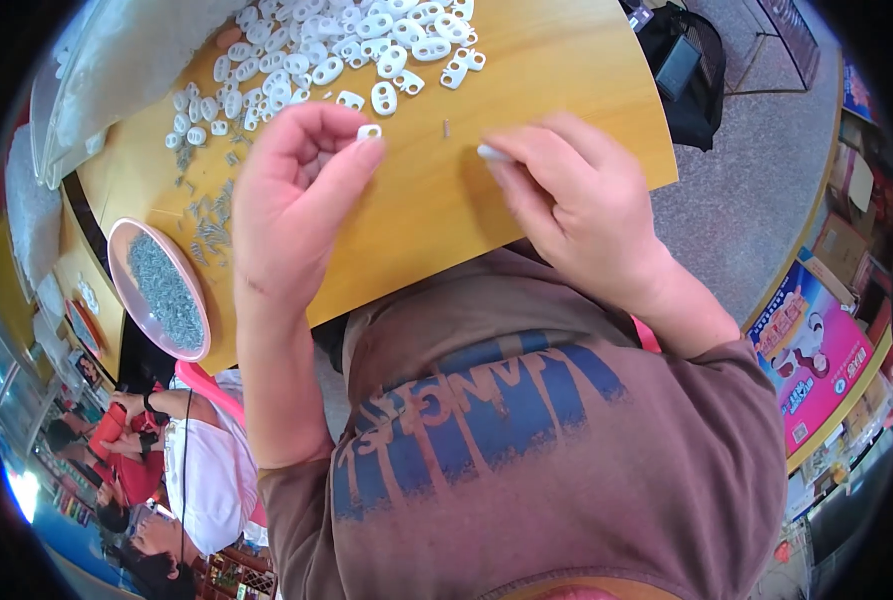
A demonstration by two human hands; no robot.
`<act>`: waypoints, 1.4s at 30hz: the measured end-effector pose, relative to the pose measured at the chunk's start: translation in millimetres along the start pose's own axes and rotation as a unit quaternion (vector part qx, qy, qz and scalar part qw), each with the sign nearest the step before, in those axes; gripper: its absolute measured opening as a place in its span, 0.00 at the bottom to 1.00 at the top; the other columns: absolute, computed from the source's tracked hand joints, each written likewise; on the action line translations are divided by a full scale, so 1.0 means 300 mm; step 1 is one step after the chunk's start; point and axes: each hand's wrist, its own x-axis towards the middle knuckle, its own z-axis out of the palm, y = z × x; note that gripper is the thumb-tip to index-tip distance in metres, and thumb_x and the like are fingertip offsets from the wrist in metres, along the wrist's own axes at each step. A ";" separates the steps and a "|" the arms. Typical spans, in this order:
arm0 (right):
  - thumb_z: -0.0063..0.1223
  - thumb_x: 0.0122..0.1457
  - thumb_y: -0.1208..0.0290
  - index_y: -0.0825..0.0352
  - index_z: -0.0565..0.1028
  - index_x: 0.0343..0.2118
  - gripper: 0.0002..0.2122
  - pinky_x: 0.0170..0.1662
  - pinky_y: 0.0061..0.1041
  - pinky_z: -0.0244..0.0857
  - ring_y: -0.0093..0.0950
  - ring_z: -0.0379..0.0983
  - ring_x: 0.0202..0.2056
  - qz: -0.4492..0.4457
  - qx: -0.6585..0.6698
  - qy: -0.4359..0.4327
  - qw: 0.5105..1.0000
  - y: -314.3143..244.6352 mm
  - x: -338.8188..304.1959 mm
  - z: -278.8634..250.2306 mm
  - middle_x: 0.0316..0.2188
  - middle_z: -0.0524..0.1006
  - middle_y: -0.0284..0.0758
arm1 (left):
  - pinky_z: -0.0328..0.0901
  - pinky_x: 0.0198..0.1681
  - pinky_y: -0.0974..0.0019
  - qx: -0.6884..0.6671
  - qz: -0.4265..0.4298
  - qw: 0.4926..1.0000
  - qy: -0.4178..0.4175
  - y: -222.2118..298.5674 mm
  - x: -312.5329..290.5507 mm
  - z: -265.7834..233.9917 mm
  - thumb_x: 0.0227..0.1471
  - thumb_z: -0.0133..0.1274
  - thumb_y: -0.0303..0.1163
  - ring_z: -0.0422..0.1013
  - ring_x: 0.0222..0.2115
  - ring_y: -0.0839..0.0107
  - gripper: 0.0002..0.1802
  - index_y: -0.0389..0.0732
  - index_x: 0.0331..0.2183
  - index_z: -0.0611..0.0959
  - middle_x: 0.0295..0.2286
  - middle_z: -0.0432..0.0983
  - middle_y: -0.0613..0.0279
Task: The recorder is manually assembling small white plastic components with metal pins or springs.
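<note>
Plastic bagging (116,75), clear and bulging, lay at ten o'clock on the wood-toned surface (411,210). A pink-rimmed bowl (139,308) at nine o'clock held a heap of small grey metal pieces (169,290). Below it, at eight o'clock, a person in a white top (209,470) was near others in red. Loose metal bits (211,225), too small to tell apart, were scattered between nine and ten.

The left hand (301,195), at ten o'clock, gripped a small white piece (368,132) between thumb and index finger. Just past it, at eleven, spread a pile of white two-holed oval pieces (366,45). One tiny metal part (446,128) lay alone at twelve, between the hands.

Between one and two, the right hand (581,190) pinched another white piece (492,153) in its fingers; blur hid its shape. Farther out that way sat a black bag (681,75) on the grey floor (721,200), and at three o'clock stood a colourful printed box (816,350).
</note>
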 end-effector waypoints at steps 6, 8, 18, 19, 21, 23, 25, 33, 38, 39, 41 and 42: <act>0.52 0.44 0.78 0.66 0.71 0.32 0.09 0.22 0.23 0.61 0.28 0.67 0.20 0.029 -0.112 -0.019 0.993 -0.036 0.034 0.003 0.22 0.70 0.34 | 0.56 0.21 0.83 -0.159 -0.008 0.986 0.041 -0.077 -0.125 -0.042 0.44 0.50 0.22 0.61 0.19 0.86 0.09 0.34 0.32 0.72 0.23 0.69 0.67; 0.52 0.44 0.78 0.66 0.71 0.32 0.10 0.23 0.23 0.61 0.28 0.68 0.20 0.047 -0.117 -0.029 0.992 -0.041 0.042 0.003 0.23 0.70 0.34 | 0.56 0.21 0.83 -0.187 0.006 0.981 0.042 -0.092 -0.152 -0.043 0.43 0.51 0.22 0.61 0.19 0.85 0.09 0.34 0.32 0.72 0.24 0.69 0.66; 0.51 0.38 0.81 0.68 0.72 0.33 0.15 0.35 0.25 0.64 0.32 0.68 0.33 -0.154 -0.228 -0.079 0.958 -0.036 0.072 0.034 0.31 0.69 0.36 | 0.57 0.22 0.84 -0.262 0.019 0.965 0.024 -0.164 -0.273 -0.060 0.44 0.51 0.22 0.62 0.20 0.85 0.09 0.33 0.32 0.72 0.25 0.70 0.65; 0.50 0.38 0.81 0.69 0.72 0.33 0.14 0.35 0.25 0.64 0.31 0.68 0.33 -0.169 -0.250 -0.094 0.949 -0.037 0.075 0.035 0.31 0.69 0.36 | 0.57 0.22 0.84 -0.267 0.017 0.963 0.025 -0.166 -0.281 -0.060 0.44 0.51 0.22 0.62 0.20 0.85 0.09 0.33 0.32 0.72 0.25 0.70 0.65; 0.49 0.38 0.79 0.70 0.71 0.33 0.14 0.34 0.25 0.64 0.31 0.68 0.33 -0.187 -0.272 -0.111 0.938 -0.045 0.081 0.034 0.31 0.69 0.36 | 0.57 0.22 0.84 -0.277 0.018 0.960 0.028 -0.171 -0.294 -0.061 0.44 0.51 0.22 0.62 0.20 0.85 0.09 0.34 0.32 0.72 0.25 0.70 0.66; 0.49 0.37 0.78 0.70 0.71 0.33 0.14 0.34 0.25 0.64 0.31 0.68 0.32 -0.203 -0.293 -0.126 0.926 -0.059 0.086 0.030 0.31 0.69 0.36 | 0.57 0.23 0.84 -0.282 0.022 0.959 0.023 -0.177 -0.300 -0.063 0.44 0.51 0.22 0.62 0.20 0.85 0.09 0.34 0.32 0.72 0.25 0.70 0.66; 0.48 0.37 0.77 0.71 0.70 0.31 0.13 0.33 0.25 0.65 0.31 0.68 0.30 -0.246 -0.355 -0.148 0.889 -0.078 0.095 0.029 0.29 0.68 0.35 | 0.57 0.22 0.83 -0.292 0.022 0.956 0.025 -0.181 -0.302 -0.069 0.44 0.51 0.23 0.62 0.20 0.85 0.09 0.34 0.31 0.72 0.25 0.70 0.65; 0.48 0.37 0.75 0.67 0.65 0.23 0.07 0.30 0.25 0.64 0.29 0.67 0.27 -0.320 -0.375 -0.180 0.851 -0.052 0.158 0.034 0.26 0.66 0.34 | 0.55 0.20 0.81 -0.410 0.058 0.910 0.023 -0.177 -0.303 -0.093 0.43 0.51 0.24 0.60 0.17 0.83 0.09 0.34 0.31 0.72 0.24 0.71 0.62; 0.51 0.42 0.80 0.68 0.68 0.26 0.07 0.30 0.22 0.64 0.26 0.69 0.26 -0.284 -0.280 -0.130 0.908 -0.069 0.143 0.052 0.27 0.70 0.34 | 0.55 0.20 0.81 -0.423 0.055 0.904 0.015 -0.170 -0.316 -0.096 0.43 0.52 0.24 0.60 0.17 0.82 0.09 0.34 0.31 0.72 0.24 0.71 0.61; 0.51 0.42 0.80 0.68 0.68 0.26 0.07 0.30 0.22 0.64 0.26 0.69 0.26 -0.286 -0.277 -0.131 0.908 -0.086 0.134 0.059 0.27 0.70 0.34 | 0.55 0.20 0.81 -0.422 0.055 0.905 0.019 -0.172 -0.319 -0.099 0.43 0.52 0.24 0.60 0.17 0.82 0.09 0.34 0.31 0.72 0.24 0.71 0.61; 0.49 0.47 0.82 0.70 0.69 0.28 0.05 0.29 0.17 0.64 0.21 0.70 0.25 -0.084 0.024 -0.123 0.989 -0.143 0.105 0.077 0.27 0.72 0.33 | 0.55 0.21 0.81 -0.410 0.053 0.910 0.028 -0.177 -0.324 -0.108 0.43 0.51 0.24 0.60 0.17 0.83 0.09 0.33 0.31 0.72 0.24 0.71 0.61; 0.49 0.47 0.82 0.70 0.69 0.28 0.05 0.29 0.17 0.64 0.21 0.70 0.25 -0.084 0.026 -0.123 0.989 -0.173 0.090 0.089 0.27 0.72 0.33 | 0.55 0.21 0.81 -0.409 0.053 0.911 0.029 -0.175 -0.325 -0.108 0.43 0.51 0.24 0.60 0.17 0.83 0.09 0.33 0.31 0.72 0.24 0.71 0.61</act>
